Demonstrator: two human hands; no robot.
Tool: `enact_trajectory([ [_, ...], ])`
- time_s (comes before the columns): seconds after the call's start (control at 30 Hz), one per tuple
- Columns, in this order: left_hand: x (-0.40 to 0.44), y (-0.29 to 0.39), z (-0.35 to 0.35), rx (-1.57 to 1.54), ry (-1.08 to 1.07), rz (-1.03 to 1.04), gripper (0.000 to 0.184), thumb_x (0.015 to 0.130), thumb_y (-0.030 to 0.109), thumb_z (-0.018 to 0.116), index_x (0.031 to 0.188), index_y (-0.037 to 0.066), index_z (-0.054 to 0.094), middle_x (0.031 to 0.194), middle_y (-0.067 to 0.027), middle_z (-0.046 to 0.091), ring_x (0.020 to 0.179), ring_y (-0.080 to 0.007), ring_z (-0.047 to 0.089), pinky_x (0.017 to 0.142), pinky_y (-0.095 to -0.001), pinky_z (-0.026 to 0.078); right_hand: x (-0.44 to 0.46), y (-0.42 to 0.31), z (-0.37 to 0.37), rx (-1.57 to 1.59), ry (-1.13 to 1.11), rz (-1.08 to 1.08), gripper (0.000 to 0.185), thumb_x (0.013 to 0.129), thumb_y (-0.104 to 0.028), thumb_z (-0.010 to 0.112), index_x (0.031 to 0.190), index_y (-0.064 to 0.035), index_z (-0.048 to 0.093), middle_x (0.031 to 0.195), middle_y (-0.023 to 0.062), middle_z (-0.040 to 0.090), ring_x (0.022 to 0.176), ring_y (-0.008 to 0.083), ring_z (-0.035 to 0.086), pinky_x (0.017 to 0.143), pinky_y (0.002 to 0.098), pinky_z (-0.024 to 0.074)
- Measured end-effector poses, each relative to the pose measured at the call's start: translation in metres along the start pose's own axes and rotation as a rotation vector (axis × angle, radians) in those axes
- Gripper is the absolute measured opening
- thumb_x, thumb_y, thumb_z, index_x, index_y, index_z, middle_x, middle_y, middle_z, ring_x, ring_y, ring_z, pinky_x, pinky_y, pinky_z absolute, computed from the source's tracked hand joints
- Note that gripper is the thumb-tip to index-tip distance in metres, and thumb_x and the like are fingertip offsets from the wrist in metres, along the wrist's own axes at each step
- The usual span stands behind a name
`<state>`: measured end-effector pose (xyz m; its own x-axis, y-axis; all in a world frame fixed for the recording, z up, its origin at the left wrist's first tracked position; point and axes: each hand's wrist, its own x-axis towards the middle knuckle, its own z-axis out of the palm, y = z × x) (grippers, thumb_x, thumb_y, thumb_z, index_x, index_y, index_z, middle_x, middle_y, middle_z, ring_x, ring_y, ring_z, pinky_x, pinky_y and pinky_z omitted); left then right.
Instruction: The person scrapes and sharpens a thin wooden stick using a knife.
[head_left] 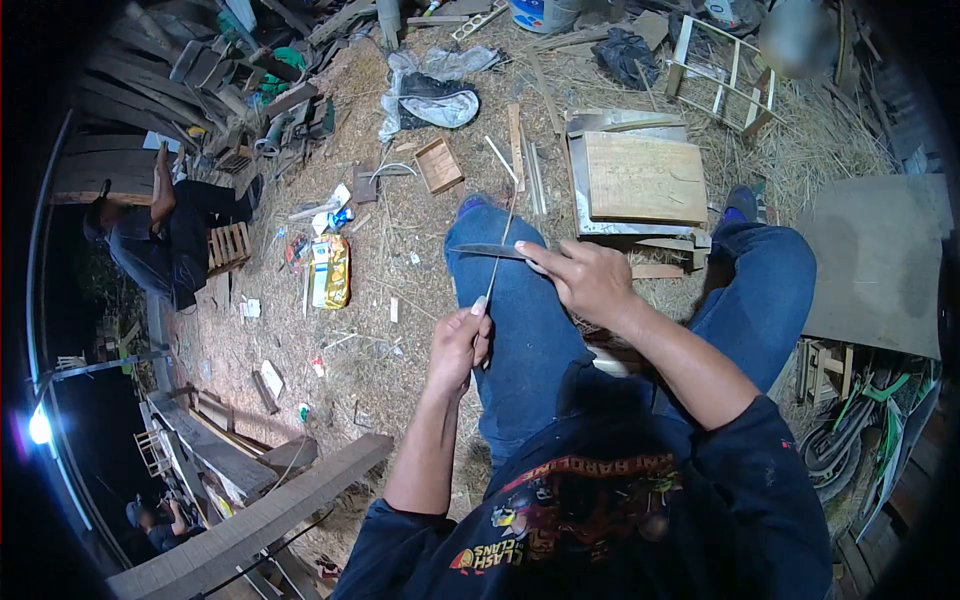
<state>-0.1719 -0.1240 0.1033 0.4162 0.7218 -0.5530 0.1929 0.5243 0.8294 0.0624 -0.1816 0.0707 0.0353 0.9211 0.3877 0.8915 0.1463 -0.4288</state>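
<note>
A knife (485, 250) lies across a thin strip (504, 232) above the thigh in blue jeans. The knife's handle end is in my right hand (580, 278), whose fingers are closed round it, and its blade points left. Lower and to the left, my left hand (461, 340) pinches the strip, which runs upward past the blade. Blade and strip cross just above the knee. The strip's lower end is hidden in my left hand.
A wooden board (645, 178) rests on a stack ahead. A small wooden box (438, 165), a yellow packet (330, 272) and a wooden frame (720, 75) lie on the straw-covered ground. One person (150, 250) sits at the left; another (170, 525) is at the lower left.
</note>
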Motion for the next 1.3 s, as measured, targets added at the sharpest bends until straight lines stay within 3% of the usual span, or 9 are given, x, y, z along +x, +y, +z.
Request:
enact_trajectory([
  [0.13, -0.001, 0.0, 0.002, 0.015, -0.001, 0.019, 0.044, 0.111, 0.036, 0.054, 0.075, 0.011, 0.057, 0.051, 0.004, 0.045, 0.041, -0.0061, 0.036, 0.042, -0.0248, 0.026, -0.005, -0.003, 0.005, 0.042, 0.029, -0.077, 0.038, 0.098, -0.027, 0.066, 0.133, -0.0413, 0.07, 0.07, 0.0001, 0.056, 0.053, 0.0185, 0.06, 0.04, 0.0365, 0.0454],
  [0.27, -0.002, -0.002, 0.003, 0.007, 0.011, 0.027, 0.043, 0.11, 0.035, 0.054, 0.076, 0.011, 0.056, 0.051, 0.0037, 0.045, 0.04, -0.0064, 0.035, 0.042, -0.0241, 0.027, 0.005, 0.013, -0.001, -0.024, 0.011, 0.069, 0.041, 0.097, -0.025, 0.067, 0.135, -0.0404, 0.069, 0.072, 0.0006, 0.057, 0.054, 0.019, 0.062, 0.042, 0.0369, 0.0485],
  [0.4, 0.002, -0.005, 0.0, -0.005, 0.01, 0.023, 0.041, 0.11, 0.034, 0.055, 0.076, 0.011, 0.056, 0.051, 0.0037, 0.045, 0.04, -0.0063, 0.035, 0.042, -0.0232, 0.027, -0.002, 0.0, -0.004, 0.025, 0.035, -0.116, 0.043, 0.094, -0.025, 0.07, 0.135, -0.037, 0.07, 0.069, 0.003, 0.054, 0.055, 0.0222, 0.062, 0.045, 0.0376, 0.0487],
  [0.5, 0.001, -0.001, 0.001, 0.025, -0.005, 0.013, 0.044, 0.111, 0.037, 0.054, 0.076, 0.011, 0.057, 0.051, 0.0037, 0.045, 0.041, -0.0062, 0.036, 0.042, -0.0249, 0.025, 0.002, 0.005, -0.007, 0.03, -0.076, 0.085, 0.041, 0.094, -0.026, 0.069, 0.134, -0.037, 0.07, 0.074, 0.0031, 0.06, 0.058, 0.0239, 0.067, 0.046, 0.0389, 0.0529],
  [0.6, 0.002, -0.003, 0.001, 0.013, 0.005, 0.034, 0.041, 0.11, 0.034, 0.055, 0.076, 0.011, 0.056, 0.051, 0.0036, 0.044, 0.039, -0.0062, 0.034, 0.041, -0.0236, 0.027, -0.012, -0.014, -0.005, 0.068, -0.029, -0.063, 0.038, 0.096, -0.025, 0.067, 0.132, -0.0374, 0.071, 0.074, 0.003, 0.061, 0.057, 0.0234, 0.067, 0.045, 0.0399, 0.052],
  [0.77, 0.001, -0.004, 0.002, 0.007, 0.021, 0.032, 0.042, 0.11, 0.034, 0.055, 0.075, 0.011, 0.055, 0.05, 0.0035, 0.044, 0.039, -0.0064, 0.034, 0.041, -0.0238, 0.026, -0.002, -0.001, -0.008, -0.048, -0.059, -0.022, 0.033, 0.1, -0.031, 0.064, 0.13, -0.0397, 0.072, 0.072, 0.0011, 0.059, 0.054, 0.0188, 0.063, 0.041, 0.0369, 0.0473],
  [1.13, -0.001, -0.007, 0.001, -0.001, 0.003, 0.048, 0.043, 0.111, 0.036, 0.053, 0.076, 0.011, 0.057, 0.051, 0.0033, 0.046, 0.041, -0.0064, 0.036, 0.042, -0.0249, 0.027, 0.006, 0.019, -0.003, 0.016, -0.079, 0.14, 0.035, 0.1, -0.037, 0.065, 0.134, -0.043, 0.069, 0.075, 0.0018, 0.061, 0.059, 0.0216, 0.068, 0.047, 0.039, 0.053],
  [1.27, 0.002, -0.006, -0.001, 0.017, 0.0, 0.054, 0.043, 0.111, 0.036, 0.053, 0.077, 0.01, 0.057, 0.052, 0.0033, 0.045, 0.041, -0.0064, 0.037, 0.043, -0.0249, 0.027, -0.002, 0.001, -0.003, 0.038, -0.073, 0.018, 0.034, 0.1, -0.035, 0.064, 0.134, -0.0426, 0.069, 0.072, 0.0027, 0.06, 0.059, 0.0241, 0.067, 0.047, 0.041, 0.0528],
  [1.3, 0.001, -0.008, -0.002, -0.002, -0.002, 0.046, 0.043, 0.111, 0.036, 0.053, 0.077, 0.01, 0.057, 0.052, 0.0033, 0.045, 0.041, -0.0065, 0.037, 0.043, -0.0248, 0.028, 0.004, 0.006, -0.004, 0.016, -0.183, 0.115, 0.035, 0.1, -0.034, 0.066, 0.133, -0.0419, 0.07, 0.073, 0.0026, 0.061, 0.059, 0.0233, 0.068, 0.046, 0.0398, 0.0518],
])
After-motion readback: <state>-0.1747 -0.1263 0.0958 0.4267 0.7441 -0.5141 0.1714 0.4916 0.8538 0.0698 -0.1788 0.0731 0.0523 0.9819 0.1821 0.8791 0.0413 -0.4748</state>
